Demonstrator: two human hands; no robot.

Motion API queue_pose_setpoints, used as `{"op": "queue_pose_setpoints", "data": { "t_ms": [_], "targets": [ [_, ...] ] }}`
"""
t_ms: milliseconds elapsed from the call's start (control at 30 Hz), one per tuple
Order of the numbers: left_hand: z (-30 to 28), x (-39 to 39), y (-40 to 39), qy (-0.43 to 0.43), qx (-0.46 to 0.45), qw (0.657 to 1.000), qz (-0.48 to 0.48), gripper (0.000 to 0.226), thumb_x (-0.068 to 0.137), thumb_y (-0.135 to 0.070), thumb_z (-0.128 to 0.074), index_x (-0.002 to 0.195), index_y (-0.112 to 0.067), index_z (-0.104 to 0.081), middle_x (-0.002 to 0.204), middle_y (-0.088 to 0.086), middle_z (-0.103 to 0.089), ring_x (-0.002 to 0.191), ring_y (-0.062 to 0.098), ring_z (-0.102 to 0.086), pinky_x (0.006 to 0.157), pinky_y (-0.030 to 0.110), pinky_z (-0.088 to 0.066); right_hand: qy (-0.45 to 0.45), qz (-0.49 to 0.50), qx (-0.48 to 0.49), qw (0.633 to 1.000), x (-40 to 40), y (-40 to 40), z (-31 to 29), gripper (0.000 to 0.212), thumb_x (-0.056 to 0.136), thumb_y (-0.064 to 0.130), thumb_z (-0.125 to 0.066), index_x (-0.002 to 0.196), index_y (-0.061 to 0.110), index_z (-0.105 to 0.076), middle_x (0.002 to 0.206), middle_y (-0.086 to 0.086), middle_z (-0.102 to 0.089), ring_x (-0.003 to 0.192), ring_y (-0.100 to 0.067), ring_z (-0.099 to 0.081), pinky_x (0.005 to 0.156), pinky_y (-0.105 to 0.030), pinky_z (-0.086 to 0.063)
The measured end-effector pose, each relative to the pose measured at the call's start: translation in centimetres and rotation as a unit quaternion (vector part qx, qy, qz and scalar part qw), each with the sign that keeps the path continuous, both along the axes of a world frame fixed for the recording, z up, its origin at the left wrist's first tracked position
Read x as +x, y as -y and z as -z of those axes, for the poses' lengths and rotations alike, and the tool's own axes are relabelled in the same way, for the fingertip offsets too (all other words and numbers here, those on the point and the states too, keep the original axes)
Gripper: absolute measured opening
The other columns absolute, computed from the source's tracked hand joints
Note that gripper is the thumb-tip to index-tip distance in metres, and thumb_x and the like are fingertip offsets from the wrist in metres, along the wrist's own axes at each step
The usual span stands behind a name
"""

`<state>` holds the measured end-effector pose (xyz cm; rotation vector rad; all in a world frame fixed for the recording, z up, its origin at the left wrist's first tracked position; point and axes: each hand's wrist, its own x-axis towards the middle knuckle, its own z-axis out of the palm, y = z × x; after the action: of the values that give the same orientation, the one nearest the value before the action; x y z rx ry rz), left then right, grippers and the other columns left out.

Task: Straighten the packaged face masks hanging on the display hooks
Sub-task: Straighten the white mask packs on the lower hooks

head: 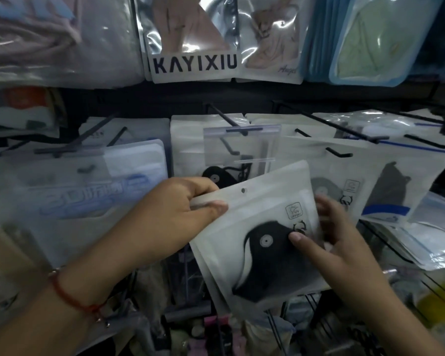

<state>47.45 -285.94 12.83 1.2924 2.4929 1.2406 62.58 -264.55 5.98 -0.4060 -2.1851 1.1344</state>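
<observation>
A small stack of white packets with a black face mask (257,227) inside is held off the hooks, tilted with its top edge toward the upper right. My left hand (180,211) pinches the stack's upper left corner between thumb and fingers. My right hand (329,242) grips its right edge, thumb on the front over the black mask, fingers behind. A hang hole shows near the packet's top. Behind it a clear packet (242,147) hangs on a black hook (229,119). More mask packets (385,181) hang to the right.
Black wire hooks (339,152) jut out toward me across the middle row. Blue-printed packets (93,191) hang at the left. Above hang a KAYIXIU packet (193,65) and blue-edged packets (370,47). Loose packets (427,242) lie at the right, and mixed goods sit below.
</observation>
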Motion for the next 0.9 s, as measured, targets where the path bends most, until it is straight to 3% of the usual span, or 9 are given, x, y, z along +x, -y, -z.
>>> {"op": "queue_pose_setpoints", "data": {
  "t_ms": [100, 167, 233, 400, 500, 600, 700, 900],
  "targets": [
    [0.5, 0.2, -1.0, 0.014, -0.003, 1.0, -0.003, 0.018, 0.09, -0.045, -0.064, 0.081, -0.029, -0.065, 0.073, 0.002, -0.066, 0.064, 0.021, -0.064, 0.061, 0.037, -0.051, -0.062, 0.084, 0.25, 0.963, 0.4, 0.2, 0.2, 0.073, 0.086, 0.042, -0.068, 0.148, 0.034, -0.03, 0.148, 0.007, -0.033, 0.137, -0.014, -0.035, 0.101, -0.051, -0.046],
    [0.7, 0.4, -1.7, 0.02, -0.009, 1.0, 0.01, 0.02, 0.088, -0.046, -0.067, 0.08, -0.027, -0.064, 0.073, 0.002, -0.066, 0.064, 0.02, -0.064, 0.062, 0.039, -0.052, -0.075, 0.066, 0.386, 0.917, 0.5, 0.4, -0.2, 0.066, 0.091, 0.044, -0.059, 0.149, 0.025, -0.034, 0.153, -0.004, -0.032, 0.142, -0.023, -0.028, 0.111, -0.053, -0.034],
    [0.8, 0.7, -2.3, 0.027, -0.013, 0.999, 0.027, 0.022, 0.086, -0.046, -0.068, 0.079, -0.025, -0.064, 0.074, 0.002, -0.066, 0.066, 0.019, -0.064, 0.062, 0.04, -0.052, -0.065, 0.043, 0.452, 0.889, 0.3, 0.4, -0.7, 0.059, 0.092, 0.043, -0.056, 0.146, 0.021, -0.042, 0.152, -0.009, -0.037, 0.144, -0.029, -0.026, 0.115, -0.052, -0.026],
    [1.0, 1.2, -4.1, 0.056, 0.005, 0.997, 0.049, 0.017, 0.085, -0.042, -0.071, 0.08, -0.026, -0.065, 0.078, 0.001, -0.068, 0.069, 0.015, -0.064, 0.063, 0.033, -0.049, -0.06, 0.073, 0.466, 0.88, 0.1, -0.6, -0.9, 0.049, 0.089, 0.037, -0.062, 0.133, 0.016, -0.059, 0.13, -0.01, -0.055, 0.128, -0.03, -0.042, 0.11, -0.052, -0.033],
    [1.1, 1.6, -5.1, 0.067, 0.008, 0.996, 0.064, 0.023, 0.087, -0.042, -0.07, 0.079, -0.021, -0.063, 0.066, 0.002, -0.059, 0.056, 0.011, -0.054, 0.054, 0.021, -0.04, -0.084, 0.09, 0.457, 0.881, 0.4, -1.3, -1.1, 0.038, 0.086, 0.03, -0.068, 0.12, 0.014, -0.066, 0.109, -0.005, -0.062, 0.107, -0.026, -0.05, 0.101, -0.041, -0.036],
    [1.1, 2.2, -6.1, 0.081, 0.012, 0.995, 0.065, 0.029, 0.089, -0.04, -0.066, 0.075, -0.015, -0.063, 0.057, -0.005, -0.05, 0.051, 0.002, -0.046, 0.049, 0.014, -0.034, -0.097, 0.07, 0.449, 0.885, 0.9, -2.1, -1.4, 0.025, 0.087, 0.023, -0.069, 0.11, 0.015, -0.07, 0.1, -0.001, -0.065, 0.095, -0.022, -0.056, 0.089, -0.037, -0.042],
    [1.0, 2.8, -7.2, 0.107, 0.017, 0.993, 0.052, 0.03, 0.092, -0.037, -0.062, 0.078, -0.011, -0.064, 0.065, 0.009, -0.051, 0.058, 0.011, -0.047, 0.054, 0.021, -0.035, -0.083, 0.045, 0.441, 0.893, 1.4, -3.0, -1.7, 0.016, 0.088, 0.022, -0.067, 0.102, 0.017, -0.073, 0.097, 0.002, -0.065, 0.09, -0.02, -0.057, 0.081, -0.036, -0.045],
    [-0.2, 3.8, -9.3, 0.098, 0.012, 0.995, 0.031, 0.022, 0.09, -0.03, -0.057, 0.077, -0.015, -0.066, 0.064, 0.009, -0.053, 0.056, 0.023, -0.047, 0.058, 0.03, -0.038, -0.049, 0.047, 0.422, 0.904, 3.1, -5.2, -2.2, 0.007, 0.087, 0.022, -0.067, 0.093, 0.018, -0.069, 0.094, 0.006, -0.061, 0.087, -0.015, -0.052, 0.076, -0.034, -0.043]
  ]
}}
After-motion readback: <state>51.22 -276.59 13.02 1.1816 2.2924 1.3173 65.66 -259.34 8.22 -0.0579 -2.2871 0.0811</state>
